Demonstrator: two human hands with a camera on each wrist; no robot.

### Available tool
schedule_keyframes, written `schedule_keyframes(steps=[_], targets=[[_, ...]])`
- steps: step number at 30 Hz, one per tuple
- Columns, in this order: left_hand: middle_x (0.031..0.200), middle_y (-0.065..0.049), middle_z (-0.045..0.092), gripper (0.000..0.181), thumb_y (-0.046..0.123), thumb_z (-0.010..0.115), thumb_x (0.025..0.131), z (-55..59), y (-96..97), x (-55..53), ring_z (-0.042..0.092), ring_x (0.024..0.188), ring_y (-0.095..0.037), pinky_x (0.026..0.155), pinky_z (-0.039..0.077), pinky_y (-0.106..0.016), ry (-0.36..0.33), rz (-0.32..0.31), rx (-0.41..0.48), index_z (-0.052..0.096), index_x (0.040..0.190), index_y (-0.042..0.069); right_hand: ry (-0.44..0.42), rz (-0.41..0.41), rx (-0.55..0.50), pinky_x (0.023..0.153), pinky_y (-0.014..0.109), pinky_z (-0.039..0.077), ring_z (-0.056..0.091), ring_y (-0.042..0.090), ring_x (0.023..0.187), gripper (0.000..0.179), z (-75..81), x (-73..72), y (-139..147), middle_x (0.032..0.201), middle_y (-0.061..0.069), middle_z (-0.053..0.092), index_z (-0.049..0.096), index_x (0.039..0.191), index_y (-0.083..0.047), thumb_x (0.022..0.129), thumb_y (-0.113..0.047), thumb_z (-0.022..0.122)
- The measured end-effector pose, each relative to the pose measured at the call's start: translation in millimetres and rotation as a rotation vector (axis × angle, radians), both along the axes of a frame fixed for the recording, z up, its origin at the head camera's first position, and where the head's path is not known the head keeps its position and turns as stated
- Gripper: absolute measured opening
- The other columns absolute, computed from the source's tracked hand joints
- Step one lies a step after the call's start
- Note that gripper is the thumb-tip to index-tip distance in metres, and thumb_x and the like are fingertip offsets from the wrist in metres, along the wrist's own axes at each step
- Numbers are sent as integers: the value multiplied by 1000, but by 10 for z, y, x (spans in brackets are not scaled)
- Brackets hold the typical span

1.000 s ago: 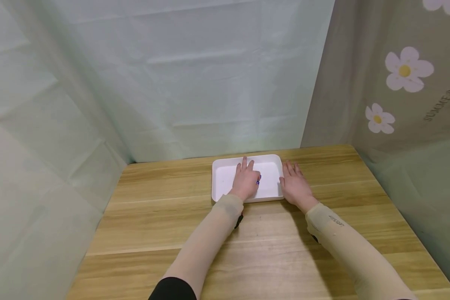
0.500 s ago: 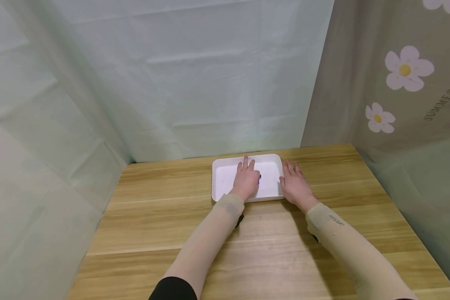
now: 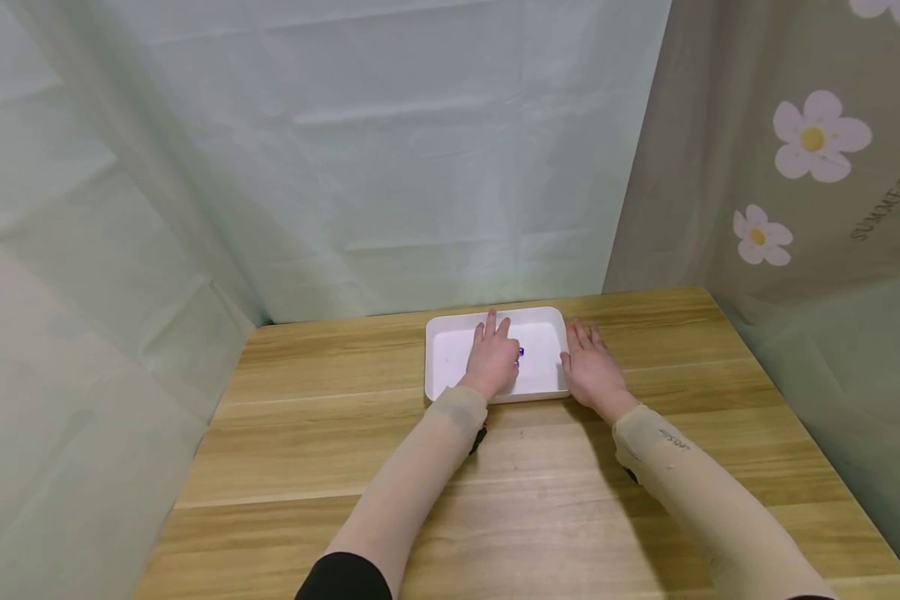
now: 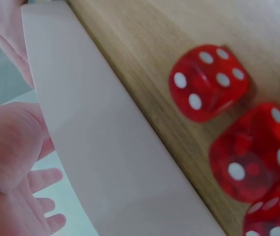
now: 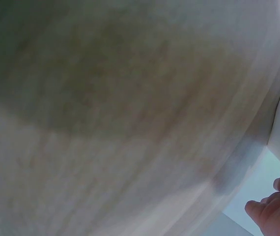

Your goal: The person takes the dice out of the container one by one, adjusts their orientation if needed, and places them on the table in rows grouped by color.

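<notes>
My left hand [image 3: 492, 365] reaches over the near edge of a shallow white tray [image 3: 450, 392]. Three of its fingers stretch toward the far rim. The index finger is bent toward the thumb, which is mostly hidden, around small blue pieces [image 3: 521, 352] that show at the hand's right edge; their grip is partly covered. My right hand [image 3: 592, 373] lies with straight fingers along the tray's right wall, touching it. In the left wrist view several clear red dice [image 4: 209, 82] with white dots sit on the wood in front of the tray wall [image 4: 91, 103].
A wooden table [image 3: 300, 442] bears the tray near its back edge. Pale cloth [image 3: 390, 167] hangs behind and to the left. A curtain [image 3: 690, 167] with flowers hangs on the right. The left forearm mostly covers the red dice in the head view.
The left hand's fingers have shifted very slightly, and a little more of the upper blue piece shows. The right hand stays against the tray's side.
</notes>
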State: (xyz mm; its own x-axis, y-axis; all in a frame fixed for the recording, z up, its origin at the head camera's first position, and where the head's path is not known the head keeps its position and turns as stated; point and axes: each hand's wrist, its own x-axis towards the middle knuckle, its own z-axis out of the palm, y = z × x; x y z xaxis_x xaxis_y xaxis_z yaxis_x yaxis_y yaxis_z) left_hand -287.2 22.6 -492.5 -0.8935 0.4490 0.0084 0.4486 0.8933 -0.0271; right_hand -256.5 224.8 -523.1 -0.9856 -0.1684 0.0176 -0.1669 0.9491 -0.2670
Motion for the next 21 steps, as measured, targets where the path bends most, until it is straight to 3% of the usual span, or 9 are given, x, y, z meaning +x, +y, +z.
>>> schedule_keyframes(steps=[21], targets=[[170,-14,39,7,27,79,96,75,-190,131,11,163,-42,131,17,-55,-29,-37,149,80,97,21,4,4,-7,130,58,15,9,54,159,63,3,9,-8,173,31,13,17,164,12,115,-25,32]])
